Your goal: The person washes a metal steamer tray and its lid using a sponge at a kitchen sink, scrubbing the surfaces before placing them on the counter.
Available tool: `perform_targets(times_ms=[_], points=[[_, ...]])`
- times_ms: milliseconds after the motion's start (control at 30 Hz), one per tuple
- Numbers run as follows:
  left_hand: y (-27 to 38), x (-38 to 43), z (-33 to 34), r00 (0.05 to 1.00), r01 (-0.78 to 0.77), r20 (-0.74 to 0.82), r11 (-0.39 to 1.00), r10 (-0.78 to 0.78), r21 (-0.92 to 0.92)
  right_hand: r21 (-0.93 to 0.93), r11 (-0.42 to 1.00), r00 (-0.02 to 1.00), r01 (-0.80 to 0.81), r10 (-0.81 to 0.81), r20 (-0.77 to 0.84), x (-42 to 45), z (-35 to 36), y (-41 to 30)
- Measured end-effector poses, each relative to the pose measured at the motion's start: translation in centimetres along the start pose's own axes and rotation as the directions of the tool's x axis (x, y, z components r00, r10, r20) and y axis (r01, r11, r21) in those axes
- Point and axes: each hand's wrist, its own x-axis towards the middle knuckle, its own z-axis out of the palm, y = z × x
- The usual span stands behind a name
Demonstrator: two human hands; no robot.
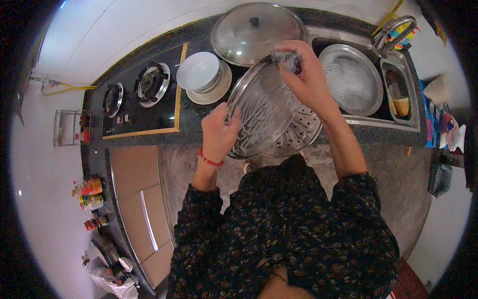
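Note:
My left hand (222,130) grips the left rim of a round metal lid or pan (261,108), which is tilted and streaked with suds. At its upper rim, my right hand (304,74) holds a grey scouring pad (287,59) against the metal. Under the tilted piece, a perforated steamer tray (298,129) shows at the lower right. Whether the two pieces touch cannot be made out. A large round metal lid with a black knob (257,33) lies behind my hands. To the right, a wet round metal tray (351,80) rests over the sink.
On the left is a gas hob (153,84), beside a white bowl (198,71) stacked on plates (211,91). A faucet (396,31) rises behind the double sink (399,67), whose small basin holds a yellow cup (400,106). Bottles (89,192) line the left counter.

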Motion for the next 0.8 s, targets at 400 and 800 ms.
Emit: perform_targets(times_ms=[400,800], points=[[-0.2,0.2,0.4,1.0,-0.023,-0.003,1.0,0.023,0.006,-0.343,0.827,0.89,0.445,-0.365,0.273,0.0,2.0,-2.1],[0.8,0.7,0.2,0.99,-0.135,-0.044,0.983,0.13,-0.122,-0.084,0.86,0.837,0.503,-0.461,0.294,-2.0,4.8,-4.1]])
